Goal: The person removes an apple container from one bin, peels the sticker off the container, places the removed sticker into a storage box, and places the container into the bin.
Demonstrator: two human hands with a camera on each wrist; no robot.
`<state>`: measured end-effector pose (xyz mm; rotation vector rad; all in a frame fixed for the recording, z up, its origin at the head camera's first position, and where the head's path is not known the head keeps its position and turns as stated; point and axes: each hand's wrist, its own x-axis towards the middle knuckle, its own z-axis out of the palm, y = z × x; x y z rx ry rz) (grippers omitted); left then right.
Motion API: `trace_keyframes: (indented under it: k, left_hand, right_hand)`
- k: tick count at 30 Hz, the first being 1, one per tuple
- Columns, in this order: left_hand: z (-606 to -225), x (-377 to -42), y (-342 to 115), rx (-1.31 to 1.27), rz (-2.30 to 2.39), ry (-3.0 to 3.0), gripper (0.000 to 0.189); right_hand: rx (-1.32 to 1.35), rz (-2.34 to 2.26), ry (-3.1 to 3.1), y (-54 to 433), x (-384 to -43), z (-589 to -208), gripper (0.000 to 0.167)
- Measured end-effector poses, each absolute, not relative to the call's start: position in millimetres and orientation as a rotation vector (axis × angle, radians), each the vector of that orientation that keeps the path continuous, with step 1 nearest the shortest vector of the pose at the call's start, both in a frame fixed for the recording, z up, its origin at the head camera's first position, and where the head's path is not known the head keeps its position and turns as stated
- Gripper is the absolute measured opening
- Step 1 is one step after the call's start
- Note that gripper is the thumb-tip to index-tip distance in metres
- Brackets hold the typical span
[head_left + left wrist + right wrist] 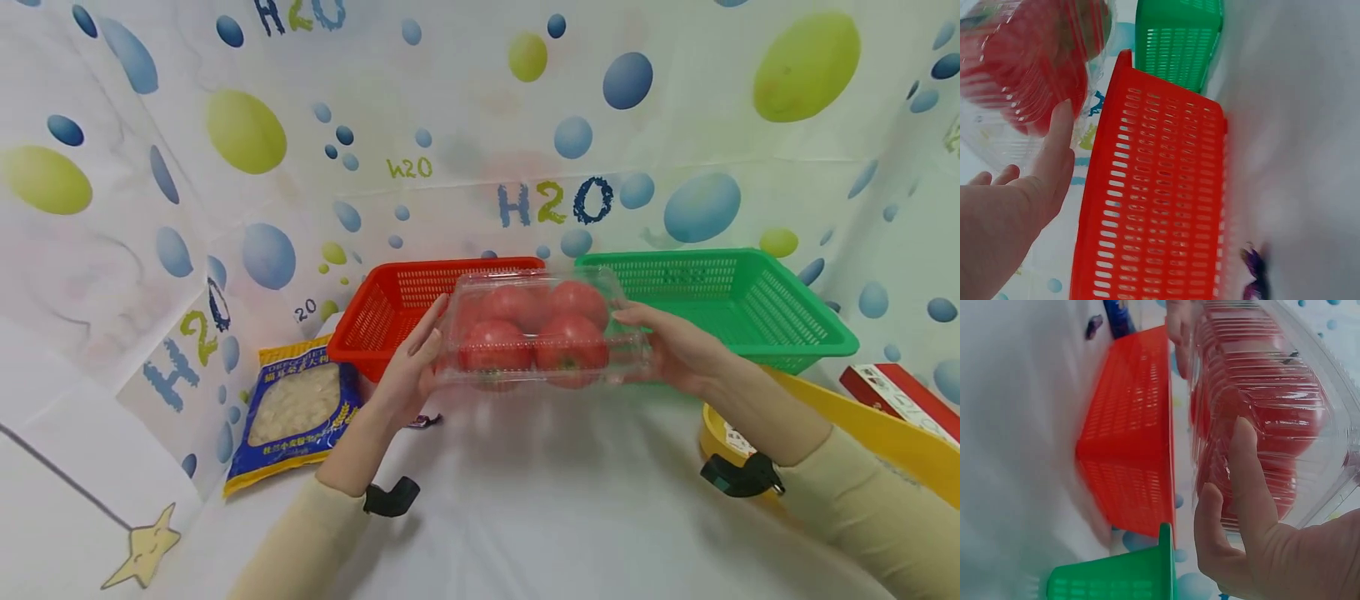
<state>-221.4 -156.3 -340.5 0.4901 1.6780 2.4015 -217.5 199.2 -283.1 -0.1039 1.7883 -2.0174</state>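
Both hands hold a clear plastic box (628,350) of several red apples (495,346) up in front of the baskets, well above the white tabletop. My left hand (411,371) grips the box's left end; in the left wrist view a fingertip (1063,115) lies against its clear wall. At the opposite end, my right hand (678,346) has its thumb on the upper side. In the right wrist view, fingers (1247,462) press on the ridged plastic. The box overlaps parts of the red basket (375,308) and the green basket (720,321) in the head view.
A blue and yellow pasta bag (296,408) lies at the left, with a small purple-wrapped item (425,422) near it. Below the right forearm stand a yellow container (716,433) and, farther right, a red and white box (888,392). A patterned sheet (465,150) hangs behind.
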Motion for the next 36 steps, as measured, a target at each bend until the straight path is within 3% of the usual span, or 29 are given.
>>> trace_keyframes:
  k: [22,36]
  left_hand:
    - [-378,-178,-183,-0.101,2.670,1.695,0.057]
    - [-375,-201,-198,-0.546,2.926,1.219,0.055]
  right_hand:
    - [0.085,-2.182,1.658,166,-278,-275,0.034]
    - [0.051,-2.148,1.666,130,-329,-267,0.055]
